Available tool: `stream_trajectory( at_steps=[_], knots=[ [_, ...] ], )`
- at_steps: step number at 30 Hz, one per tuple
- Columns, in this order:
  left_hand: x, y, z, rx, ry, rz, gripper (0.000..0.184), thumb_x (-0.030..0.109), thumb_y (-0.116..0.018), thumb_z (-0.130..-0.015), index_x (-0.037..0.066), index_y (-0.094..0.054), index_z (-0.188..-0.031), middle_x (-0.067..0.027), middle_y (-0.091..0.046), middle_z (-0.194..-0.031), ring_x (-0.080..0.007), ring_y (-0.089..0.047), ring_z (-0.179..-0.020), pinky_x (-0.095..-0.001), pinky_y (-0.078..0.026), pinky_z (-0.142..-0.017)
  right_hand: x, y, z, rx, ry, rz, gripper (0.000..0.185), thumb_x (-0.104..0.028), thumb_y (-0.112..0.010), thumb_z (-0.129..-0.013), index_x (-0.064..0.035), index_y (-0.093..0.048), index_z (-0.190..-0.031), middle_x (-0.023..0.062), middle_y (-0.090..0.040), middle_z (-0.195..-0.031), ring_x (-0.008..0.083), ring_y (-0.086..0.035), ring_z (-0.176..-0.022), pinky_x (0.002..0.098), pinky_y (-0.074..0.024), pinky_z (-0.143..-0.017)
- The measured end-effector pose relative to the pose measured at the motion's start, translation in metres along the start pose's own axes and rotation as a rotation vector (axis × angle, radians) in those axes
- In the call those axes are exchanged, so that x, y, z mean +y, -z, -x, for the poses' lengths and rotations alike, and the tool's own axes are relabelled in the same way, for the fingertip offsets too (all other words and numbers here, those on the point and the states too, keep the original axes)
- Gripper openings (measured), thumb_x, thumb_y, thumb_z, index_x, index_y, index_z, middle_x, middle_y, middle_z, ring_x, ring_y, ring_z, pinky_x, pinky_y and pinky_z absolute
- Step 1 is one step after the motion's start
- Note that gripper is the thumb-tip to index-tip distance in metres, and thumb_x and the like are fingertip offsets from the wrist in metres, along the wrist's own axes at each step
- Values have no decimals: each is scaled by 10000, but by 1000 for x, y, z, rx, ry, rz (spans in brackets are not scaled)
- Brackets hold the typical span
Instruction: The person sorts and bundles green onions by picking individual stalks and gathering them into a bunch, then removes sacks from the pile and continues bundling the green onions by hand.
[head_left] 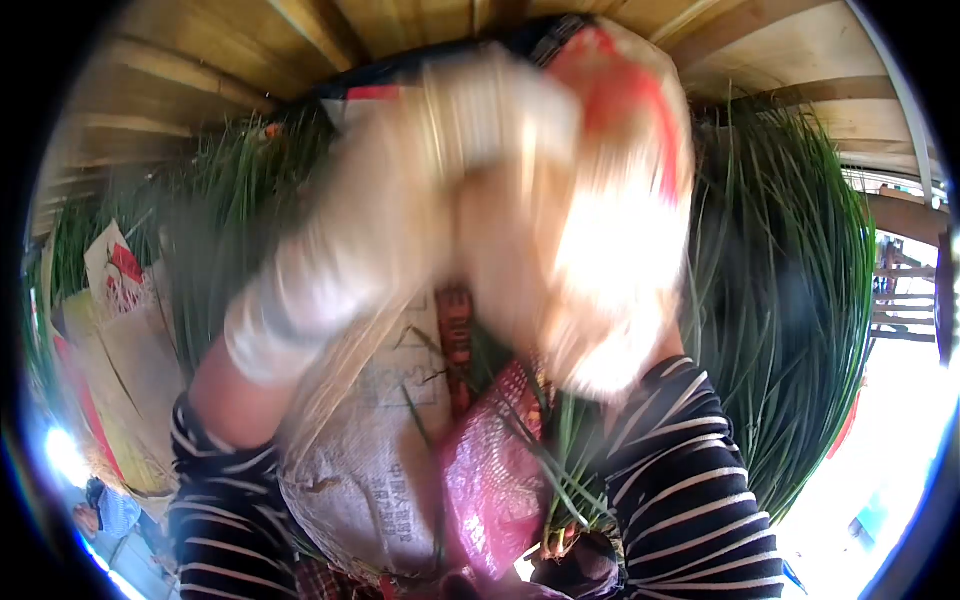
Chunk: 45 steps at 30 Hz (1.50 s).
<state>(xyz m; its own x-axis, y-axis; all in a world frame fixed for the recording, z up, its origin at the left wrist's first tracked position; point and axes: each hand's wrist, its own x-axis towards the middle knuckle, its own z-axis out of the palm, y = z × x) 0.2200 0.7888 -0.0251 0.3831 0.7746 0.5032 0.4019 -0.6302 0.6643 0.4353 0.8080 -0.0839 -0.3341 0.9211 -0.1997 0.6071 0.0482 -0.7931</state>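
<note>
My left hand (350, 220), in a pale glove, is raised at the upper middle and badly smeared by motion. My right hand (610, 310), also gloved, is lifted just right of centre and equally blurred. Whatever lies between the two hands is too smeared to make out. Below them rests a white woven sack (370, 490) with printed lettering. Beside it lies a pink mesh bag (495, 480), with several long green stalks (570, 490) at its right edge.
Large heaps of long green leaves stand at the right (780, 290) and left (240, 200). A pale sack (125, 370) leans at the far left. Wooden slats (190, 70) run along the top.
</note>
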Motion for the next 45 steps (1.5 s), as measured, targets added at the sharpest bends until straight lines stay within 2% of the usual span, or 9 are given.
stream_trajectory(
  at_steps=[4,9,10,12,18,26,33,36,45],
  knots=[
    [67,-5,32,-1223,164,-250,434,236,-606,-765,61,-489,-1144,-108,-468,-1177,-247,-417,-1136,-413,-320,-980,22,12,14,0,-24,26,278,-232,-560,-810,-51,-594,-1019,104,-614,-975,185,-562,-898,296,-422,-814],
    [20,33,-48,-737,190,619,508,322,-540,-814,-3,-455,-1196,-166,-473,-1202,-278,-437,-1138,-424,-287,-1000,49,5,-35,-7,-55,66,282,-238,-557,-812,-52,-594,-1020,103,-614,-977,187,-562,-899,298,-422,-814],
    [32,24,-95,-580,625,112,412,288,-451,-878,-18,-493,-1151,-136,-520,-1160,-218,-488,-1090,-371,-330,-976,53,4,-41,-10,-61,71,283,-239,-556,-812,-52,-594,-1021,103,-614,-977,187,-562,-899,299,-422,-814],
    [-7,-1,-122,-167,355,207,351,242,-366,-917,11,-533,-1123,-105,-535,-1155,-170,-484,-1092,-339,-351,-953,61,1,-52,-12,-68,74,284,-242,-555,-812,-53,-593,-1021,103,-614,-978,188,-562,-900,300,-422,-815],
    [-152,-105,-148,-605,721,-771,497,380,-308,-898,-30,-556,-1029,-217,-538,-1085,-333,-469,-1070,-367,-338,-934,79,-1,-65,-31,-68,67,289,-249,-551,-814,-54,-593,-1023,103,-614,-981,191,-563,-901,303,-422,-815],
    [-248,-139,-113,-509,1021,-303,574,456,-273,-885,-9,-578,-1027,-199,-567,-1058,-309,-502,-1052,-352,-343,-931,93,-3,-63,-40,-63,58,296,-259,-546,-816,-55,-592,-1026,102,-614,-985,194,-563,-903,306,-422,-816],
    [-223,-130,-121,-662,773,-588,551,421,-277,-879,-13,-551,-1079,-229,-521,-1120,-350,-483,-1062,-383,-349,-920,99,-3,-59,-43,-60,59,302,-267,-541,-817,-57,-591,-1028,101,-614,-988,197,-564,-905,310,-422,-817],
    [-179,-93,-102,-239,1124,-139,475,371,-316,-894,5,-535,-1102,-173,-578,-1068,-282,-541,-992,-347,-415,-833,101,-6,-54,-45,-66,65,304,-271,-539,-818,-57,-591,-1029,101,-614,-989,198,-564,-906,311,-422,-817],
    [-234,-119,-36,-83,556,-722,290,328,-487,-833,154,-608,-1031,-102,-584,-1056,-244,-511,-1057,-341,-412,-864,117,-28,-42,-4,-50,130,312,-282,-533,-820,-59,-590,-1032,100,-613,-993,202,-564,-908,316,-422,-818]
  ],
)
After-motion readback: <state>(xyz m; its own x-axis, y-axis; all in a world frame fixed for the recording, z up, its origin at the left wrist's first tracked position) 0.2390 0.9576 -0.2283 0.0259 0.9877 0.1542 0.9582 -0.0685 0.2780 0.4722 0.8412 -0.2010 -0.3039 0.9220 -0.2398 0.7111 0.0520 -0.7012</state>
